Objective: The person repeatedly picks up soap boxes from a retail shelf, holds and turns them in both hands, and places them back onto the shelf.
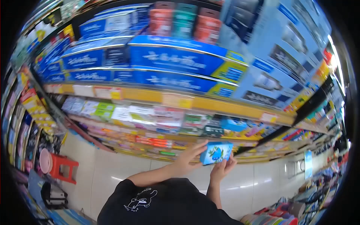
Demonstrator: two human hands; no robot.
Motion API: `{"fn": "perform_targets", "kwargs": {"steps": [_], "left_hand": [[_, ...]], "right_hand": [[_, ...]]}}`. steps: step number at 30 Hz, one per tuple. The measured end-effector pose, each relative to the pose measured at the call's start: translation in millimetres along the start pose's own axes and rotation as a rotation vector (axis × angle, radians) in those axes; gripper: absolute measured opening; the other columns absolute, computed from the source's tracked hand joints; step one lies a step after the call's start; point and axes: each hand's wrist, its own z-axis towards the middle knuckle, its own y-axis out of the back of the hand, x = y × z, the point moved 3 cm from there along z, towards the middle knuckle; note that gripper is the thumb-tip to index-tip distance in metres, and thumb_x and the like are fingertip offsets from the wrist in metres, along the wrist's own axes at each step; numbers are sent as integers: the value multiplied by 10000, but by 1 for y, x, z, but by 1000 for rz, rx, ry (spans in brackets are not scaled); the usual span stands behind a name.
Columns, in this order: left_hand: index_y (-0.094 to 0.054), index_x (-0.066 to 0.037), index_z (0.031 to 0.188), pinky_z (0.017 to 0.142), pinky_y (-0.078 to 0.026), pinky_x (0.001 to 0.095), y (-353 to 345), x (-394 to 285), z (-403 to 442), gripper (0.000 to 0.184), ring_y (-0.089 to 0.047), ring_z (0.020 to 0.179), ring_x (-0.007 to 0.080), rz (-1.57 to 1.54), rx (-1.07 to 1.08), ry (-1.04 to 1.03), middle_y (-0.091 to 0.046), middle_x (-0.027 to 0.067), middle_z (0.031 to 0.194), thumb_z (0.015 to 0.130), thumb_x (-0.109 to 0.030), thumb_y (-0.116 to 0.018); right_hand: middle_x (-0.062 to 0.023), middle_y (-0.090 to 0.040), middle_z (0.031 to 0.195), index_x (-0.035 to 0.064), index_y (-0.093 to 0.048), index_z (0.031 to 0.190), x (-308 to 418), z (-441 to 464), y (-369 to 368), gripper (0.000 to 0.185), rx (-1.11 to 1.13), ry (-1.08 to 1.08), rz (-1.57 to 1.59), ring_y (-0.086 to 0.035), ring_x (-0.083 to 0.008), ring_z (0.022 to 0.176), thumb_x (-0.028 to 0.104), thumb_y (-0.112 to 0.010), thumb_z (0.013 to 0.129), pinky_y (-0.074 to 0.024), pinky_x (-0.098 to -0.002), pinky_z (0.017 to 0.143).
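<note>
Between my two hands is a small light-blue box [216, 153] with a green leaf and flower print on its face. My left hand [190, 156] grips its left end, with fingers along the upper edge and the thumb below. My right hand [224, 168] closes on the lower right corner, its thumb against the printed face. The box is tilted, held in front of my chest near the lower shelves. Its small lettering is too blurred to read.
Ahead, a yellow-edged shelf [142, 96] bears blue toothpaste-like cartons [168, 58] and large pale-blue boxes [262, 80]. Smaller packages [168, 119] fill the shelf beneath. On the left floor stand a red stool [64, 168] and a pink basin [45, 160]. Stacked goods [273, 217] lie lower right.
</note>
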Motion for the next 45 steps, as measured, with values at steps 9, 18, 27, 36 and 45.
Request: {"fn": "perform_targets", "kwargs": {"steps": [9, 18, 27, 36, 45], "left_hand": [[-300, -61, 1369, 947, -446, 399, 145, 28, -120, 789, -471, 1219, 275, -229, -338, 305, -410, 188, 1350, 734, -32, -767], [-515, -3, 1147, 952, -434, 344, 335, 45, -127, 555, -543, 1092, 211, 60, -542, 385, -552, 113, 1150, 670, -22, -799], [-561, -5, 1049, 823, -465, 391, 458, 143, -40, 333, -587, 945, 319, 636, -350, 245, -604, 159, 1002, 772, -132, -696], [-590, -37, 1142, 963, -390, 470, 450, 177, -2, 352, -519, 1097, 401, 912, -151, 264, -576, 194, 1182, 876, -260, -531], [-576, -35, 1016, 891, -402, 428, 393, 91, -43, 210, -528, 1000, 364, 833, -491, 118, -557, 195, 1070, 807, -53, -592]], "right_hand": [[-186, -418, 1272, 58, -409, 1058, 3, -91, -149, 383, 414, 123, 122, -466, -257, 1147, 48, -685, 792, -390, -397, 969], [-178, -598, 1144, 24, -568, 993, 31, -145, -287, 219, 639, 184, -12, -564, -325, 1093, 32, -642, 787, -432, -401, 943], [-157, -406, 1219, 44, -475, 1104, 34, -233, -294, 359, 644, 104, -143, -553, -252, 948, -69, -576, 778, -445, -360, 865], [-158, -336, 1282, 33, -405, 1188, 33, -237, -258, 423, 458, 39, -374, -568, -186, 875, -108, -532, 809, -472, -327, 805], [-152, -425, 1214, 21, -495, 1105, 32, -198, -227, 367, 356, 27, -494, -575, -165, 886, -90, -606, 773, -490, -284, 781]]}}
